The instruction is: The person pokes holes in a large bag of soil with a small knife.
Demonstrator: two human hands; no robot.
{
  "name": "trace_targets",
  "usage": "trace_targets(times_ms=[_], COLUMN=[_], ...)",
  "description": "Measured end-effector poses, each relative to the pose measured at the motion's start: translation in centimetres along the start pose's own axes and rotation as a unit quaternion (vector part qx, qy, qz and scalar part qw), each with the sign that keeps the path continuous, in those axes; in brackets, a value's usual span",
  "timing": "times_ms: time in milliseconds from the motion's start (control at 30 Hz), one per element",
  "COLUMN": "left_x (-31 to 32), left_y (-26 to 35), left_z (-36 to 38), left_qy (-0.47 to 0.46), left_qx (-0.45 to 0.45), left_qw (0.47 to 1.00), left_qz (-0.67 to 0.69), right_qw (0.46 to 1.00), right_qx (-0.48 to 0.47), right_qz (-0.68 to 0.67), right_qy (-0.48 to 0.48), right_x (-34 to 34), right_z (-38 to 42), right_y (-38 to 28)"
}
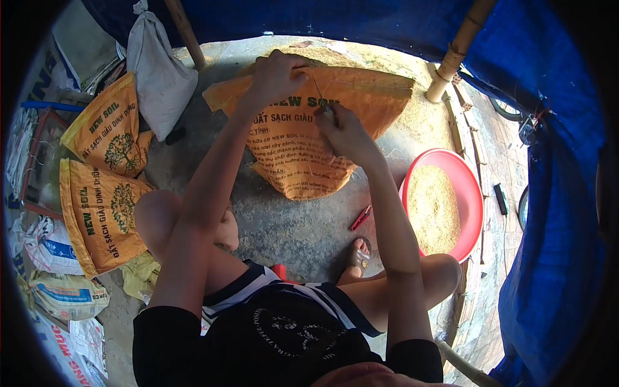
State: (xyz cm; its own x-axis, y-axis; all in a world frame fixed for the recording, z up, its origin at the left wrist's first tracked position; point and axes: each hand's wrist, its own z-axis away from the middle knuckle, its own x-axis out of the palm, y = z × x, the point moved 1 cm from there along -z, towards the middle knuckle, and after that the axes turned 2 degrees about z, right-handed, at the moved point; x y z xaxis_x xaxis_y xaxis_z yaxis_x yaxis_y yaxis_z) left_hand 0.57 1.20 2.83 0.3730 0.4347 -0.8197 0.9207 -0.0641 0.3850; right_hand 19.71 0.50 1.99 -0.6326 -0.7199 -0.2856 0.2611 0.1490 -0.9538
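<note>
An orange sack (300,151) printed "NEW SOIL" stands in front of me, its top edge pressed flat. My left hand (278,76) is closed on that top edge, toward its left end. My right hand (347,137), over the middle of the sack, grips a thin metal spike with a short handle (330,117), much like an awl. Its shaft points up toward the sack's edge. Loose thread (361,80) trails along the top of the sack, right of my left hand.
At right stands a pink basin (472,213) of pale husks. A small red tool (361,218) lies on the floor near my foot. Two more orange sacks (103,222) and a white sack (161,71) stand at left. Bamboo poles (454,55) and a blue tarp (541,271) border the space.
</note>
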Motion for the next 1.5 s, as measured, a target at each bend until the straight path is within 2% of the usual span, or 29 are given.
trace_targets(times_ms=[100, 433, 500, 533, 633, 700, 800, 900, 967, 1000, 1033, 1067, 1100, 1133, 1167, 1200, 1233, 1267, 1333, 1400, 1467, 1500], left_x=[-0.3, -0.9, -1.2, -1.1, -0.3, 0.1, 0.0, -0.1, 0.3, 0.5, 0.4, 0.4, 0.4, 0.6, 1.0, 1.2, 1.2, 1.3, 1.4, 1.2, 1.3, 1.3], left_y=[0.2, 0.9, 1.3, 1.2, 0.4, 0.2, 0.2, 0.3, 0.2, 0.2, 0.4, 0.6, 0.7, 0.8, 0.8, 0.8, 1.1, 1.3, 1.8, 2.3, 2.6, 2.7], left_z=[0.0, 0.4, 0.4, 0.4, 0.5, 0.6, 0.6, 0.6, 0.7, 0.7, 0.8, 1.0, 1.1, 1.1, 1.1, 1.1, 1.2, 1.4, 1.9, 2.2, 2.5, 2.6], left_qy=[-0.012, 0.013, -0.056, -0.057, -0.031, 0.021, 0.001, -0.024, -0.004, 0.015, 0.016, 0.021, 0.026, 0.027, 0.033, 0.038, 0.038, 0.026, 0.015, 0.052, 0.069, 0.084], left_qx=[0.016, 0.011, -0.047, -0.047, -0.011, 0.019, 0.007, 0.024, 0.038, 0.050, 0.050, 0.056, 0.063, 0.064, 0.066, 0.068, 0.069, 0.059, 0.050, 0.114, 0.119, 0.123], left_qw=[0.999, 1.000, 0.996, 0.996, 0.998, 0.995, 0.994, 0.993, 0.992, 0.991, 0.991, 0.990, 0.989, 0.989, 0.991, 0.993, 0.993, 0.993, 0.993, 0.988, 0.985, 0.983], left_qz=[-0.038, -0.007, 0.052, 0.052, 0.060, 0.093, 0.107, 0.115, 0.119, 0.122, 0.121, 0.125, 0.129, 0.129, 0.111, 0.093, 0.092, 0.099, 0.106, 0.095, 0.100, 0.106], right_qw=[1.000, 1.000, 1.000, 1.000, 0.999, 0.999, 0.999, 0.996, 0.933, 0.933, 0.808, 0.625, 0.626, 0.768, 0.879, 0.879, 0.958, 0.992, 0.993, 0.993, 0.967, 0.967], right_qx=[-0.014, 0.004, 0.004, 0.010, 0.019, 0.020, 0.005, 0.032, 0.078, 0.077, 0.100, 0.117, 0.115, 0.093, 0.067, 0.066, 0.038, 0.009, 0.018, 0.026, 0.070, 0.069], right_qz=[-0.013, -0.017, -0.020, -0.025, -0.029, -0.028, -0.047, -0.085, -0.341, -0.341, -0.555, -0.730, -0.730, -0.607, -0.460, -0.461, -0.285, -0.096, -0.099, -0.101, -0.246, -0.246], right_qy=[0.011, 0.009, 0.010, 0.014, 0.013, 0.008, 0.006, 0.002, -0.081, -0.080, -0.170, -0.248, -0.249, -0.181, -0.105, -0.106, -0.012, 0.082, 0.069, 0.057, 0.010, 0.009], right_x=[0.1, 0.3, 0.3, 0.3, 0.3, 0.3, 0.5, 0.4, 0.0, -0.2, -0.1, -0.1, -0.1, 0.0, 0.2, 0.9, 1.6, 1.8, 1.4, 1.0, 0.8, 0.7], right_z=[-0.4, -0.7, -0.7, -0.7, -0.8, -0.8, -0.8, -0.7, -1.1, -1.5, -2.0, -2.4, -2.3, -2.1, -2.0, -1.6, -1.2, -0.9, -0.7, -0.5, -0.3, -0.4], right_y=[0.3, 0.5, 0.5, 0.4, 0.5, 0.7, 0.8, 0.6, 1.1, 1.8, 2.5, 3.1, 3.0, 3.0, 3.0, 2.6, 2.0, 1.4, 0.9, 0.3, -0.2, 0.1])
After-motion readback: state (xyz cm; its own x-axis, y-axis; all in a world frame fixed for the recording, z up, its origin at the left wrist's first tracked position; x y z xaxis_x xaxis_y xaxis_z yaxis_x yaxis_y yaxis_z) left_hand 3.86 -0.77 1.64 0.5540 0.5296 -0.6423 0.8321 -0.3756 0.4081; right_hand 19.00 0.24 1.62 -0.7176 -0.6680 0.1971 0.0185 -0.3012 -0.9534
